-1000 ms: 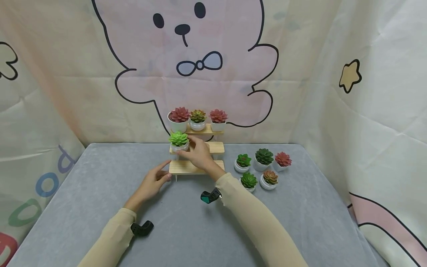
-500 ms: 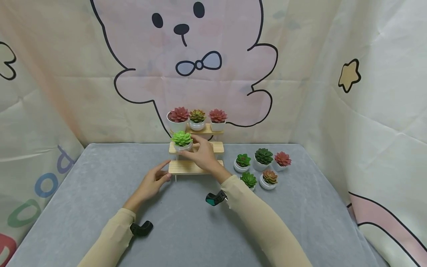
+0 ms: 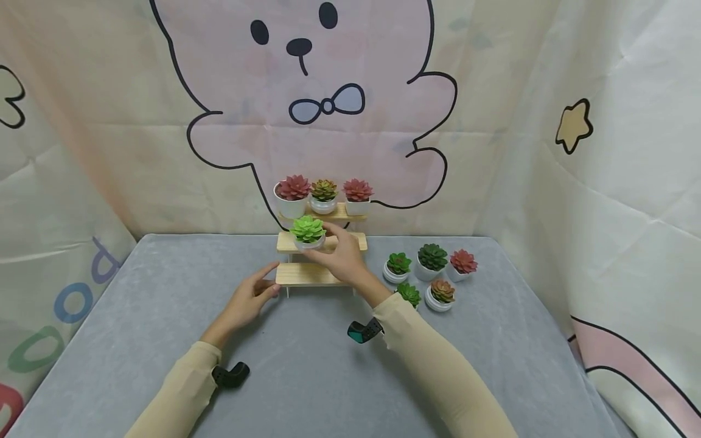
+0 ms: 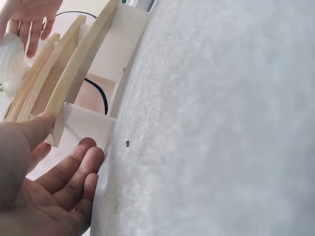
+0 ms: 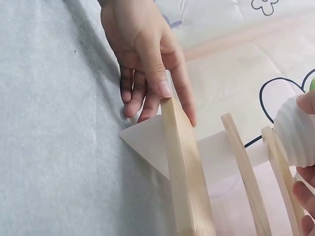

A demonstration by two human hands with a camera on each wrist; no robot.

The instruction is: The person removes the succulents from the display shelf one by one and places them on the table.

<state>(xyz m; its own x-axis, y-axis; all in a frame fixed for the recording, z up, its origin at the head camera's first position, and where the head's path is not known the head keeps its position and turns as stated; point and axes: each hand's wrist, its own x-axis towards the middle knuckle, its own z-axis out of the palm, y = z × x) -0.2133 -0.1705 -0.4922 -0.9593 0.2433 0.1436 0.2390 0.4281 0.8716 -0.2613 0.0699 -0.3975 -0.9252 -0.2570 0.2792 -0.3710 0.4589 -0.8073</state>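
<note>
A three-tier stand has light wooden boards; its bottom board (image 3: 309, 275) shows bare in the head view. My left hand (image 3: 247, 299) pinches that board's left end between thumb and index finger, the other fingers bent loosely below, as the left wrist view shows with the hand (image 4: 54, 172) at the board's corner. Over the middle board (image 3: 356, 241), left of its centre, my right hand (image 3: 346, 258) grips a bright green succulent (image 3: 308, 229) by its white ribbed pot (image 5: 295, 132). Whether the pot touches the board, I cannot tell.
Along the top board stand a potted pink succulent (image 3: 293, 188), a yellow-green one (image 3: 324, 191) and another pink one (image 3: 358, 191). Right of the stand, several potted succulents, among them a dark green one (image 3: 432, 258), sit on the grey cloth (image 3: 306, 377). A printed curtain hangs behind.
My right hand and the bright green succulent have moved right along the middle board, from its left end toward the centre. The left hand has stayed at the bottom board's end.
</note>
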